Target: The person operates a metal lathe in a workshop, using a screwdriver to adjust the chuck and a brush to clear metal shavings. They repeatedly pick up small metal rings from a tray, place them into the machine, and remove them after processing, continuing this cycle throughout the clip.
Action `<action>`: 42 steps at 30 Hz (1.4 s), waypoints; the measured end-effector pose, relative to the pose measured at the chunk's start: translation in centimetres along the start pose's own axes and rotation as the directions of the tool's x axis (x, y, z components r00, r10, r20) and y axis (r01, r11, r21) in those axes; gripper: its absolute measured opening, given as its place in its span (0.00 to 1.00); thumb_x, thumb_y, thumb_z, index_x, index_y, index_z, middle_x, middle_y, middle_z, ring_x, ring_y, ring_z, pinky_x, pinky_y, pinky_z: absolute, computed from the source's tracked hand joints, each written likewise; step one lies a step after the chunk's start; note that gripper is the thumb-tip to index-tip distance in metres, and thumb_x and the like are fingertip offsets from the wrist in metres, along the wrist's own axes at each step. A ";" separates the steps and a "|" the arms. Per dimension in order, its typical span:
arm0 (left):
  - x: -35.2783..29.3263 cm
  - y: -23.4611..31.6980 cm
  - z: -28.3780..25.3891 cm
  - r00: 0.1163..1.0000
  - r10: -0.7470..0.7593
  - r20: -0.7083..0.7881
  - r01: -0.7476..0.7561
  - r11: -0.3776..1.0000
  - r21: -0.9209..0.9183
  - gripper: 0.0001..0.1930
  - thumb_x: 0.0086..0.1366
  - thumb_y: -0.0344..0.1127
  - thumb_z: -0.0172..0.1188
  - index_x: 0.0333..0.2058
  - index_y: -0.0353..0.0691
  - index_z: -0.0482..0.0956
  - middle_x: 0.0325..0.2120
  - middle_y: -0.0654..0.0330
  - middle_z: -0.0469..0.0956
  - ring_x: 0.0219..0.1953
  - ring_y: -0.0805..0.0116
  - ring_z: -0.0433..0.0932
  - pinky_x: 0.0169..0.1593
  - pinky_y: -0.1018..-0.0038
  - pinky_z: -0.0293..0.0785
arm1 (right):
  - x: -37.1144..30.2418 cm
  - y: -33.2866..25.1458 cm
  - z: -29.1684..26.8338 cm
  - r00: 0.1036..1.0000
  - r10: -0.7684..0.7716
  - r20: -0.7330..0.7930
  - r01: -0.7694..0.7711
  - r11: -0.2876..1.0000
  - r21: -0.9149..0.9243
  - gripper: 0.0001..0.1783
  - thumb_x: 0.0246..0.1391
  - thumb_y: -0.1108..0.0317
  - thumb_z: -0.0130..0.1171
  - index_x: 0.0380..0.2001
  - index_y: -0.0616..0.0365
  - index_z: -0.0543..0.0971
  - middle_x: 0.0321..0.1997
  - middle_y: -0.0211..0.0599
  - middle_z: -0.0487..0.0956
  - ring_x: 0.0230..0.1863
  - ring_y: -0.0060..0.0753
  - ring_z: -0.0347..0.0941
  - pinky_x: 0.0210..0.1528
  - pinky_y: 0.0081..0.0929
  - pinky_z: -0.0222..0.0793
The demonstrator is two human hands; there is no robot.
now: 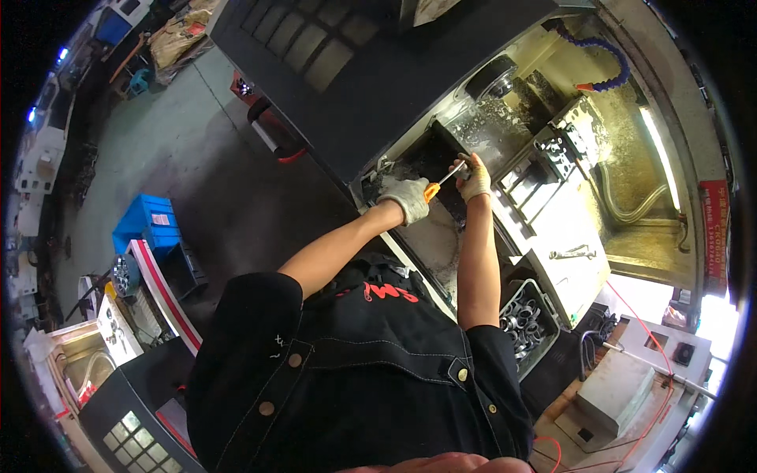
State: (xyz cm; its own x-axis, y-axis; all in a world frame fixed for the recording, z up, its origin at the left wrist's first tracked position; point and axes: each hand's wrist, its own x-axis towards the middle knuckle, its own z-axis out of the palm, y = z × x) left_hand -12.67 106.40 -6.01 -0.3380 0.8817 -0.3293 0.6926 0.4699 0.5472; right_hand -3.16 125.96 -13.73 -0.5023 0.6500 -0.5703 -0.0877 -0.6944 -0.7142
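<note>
My left hand (pixel 404 199), in a pale work glove, is closed round the orange handle of a tool (pixel 431 191) with a thin straight metal shaft. The shaft points up and right to my other hand; whether it is a screwdriver or a scraper cannot be made out. My right hand (pixel 475 180), gloved too, has its fingers closed on a small metal part (pixel 463 167), mostly hidden by the fingers. The tool's tip meets or lies very near this part. Both hands are in front of the open machine bay, over a dark opening (pixel 441 154).
A grey bin (pixel 544 347) of metal rings stands by my right forearm. Spanners (pixel 573 252) lie on a bright ledge. Inside the lathe-like machine are a round chuck (pixel 490 77), a tool block (pixel 556 154) and a blue coolant hose (pixel 619 59). A dark sliding door (pixel 315 102) is at the upper left.
</note>
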 end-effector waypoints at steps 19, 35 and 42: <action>-0.2 -1.2 -1.1 0.994 -0.093 -0.057 0.089 0.993 -0.074 0.14 0.56 0.37 0.53 0.40 0.39 0.73 0.38 0.42 0.78 0.43 0.43 0.76 0.47 0.56 0.72 | -4.5 5.9 -1.3 0.885 0.178 0.429 -0.431 0.662 0.613 0.20 0.51 0.63 0.62 0.43 0.65 0.75 0.49 0.49 0.75 0.41 0.41 0.76 0.28 0.26 0.76; 3.7 5.7 -6.2 0.948 0.081 -0.308 -0.103 0.993 -0.055 0.13 0.55 0.36 0.55 0.39 0.40 0.70 0.34 0.43 0.78 0.40 0.42 0.76 0.43 0.54 0.72 | 6.1 -7.1 0.3 0.912 -0.404 -0.067 0.408 0.885 0.225 0.23 0.52 0.56 0.61 0.48 0.54 0.72 0.32 0.30 0.76 0.27 0.30 0.75 0.20 0.20 0.64; -0.4 2.7 -4.7 0.925 0.138 -0.353 -0.190 0.975 -0.117 0.21 0.54 0.37 0.59 0.46 0.37 0.69 0.36 0.42 0.77 0.41 0.42 0.75 0.44 0.58 0.72 | 11.4 -16.4 1.5 0.882 -0.471 0.019 0.470 0.876 -0.105 0.18 0.53 0.53 0.63 0.40 0.53 0.76 0.27 0.26 0.73 0.21 0.21 0.70 0.22 0.19 0.65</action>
State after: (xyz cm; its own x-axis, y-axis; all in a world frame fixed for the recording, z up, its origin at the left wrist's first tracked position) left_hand -13.72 107.53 -0.78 -0.4418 0.8961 0.0425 0.6651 0.2954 0.6858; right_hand -8.74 144.28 -7.88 -0.4179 0.8944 -0.1593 -0.2226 -0.2708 -0.9365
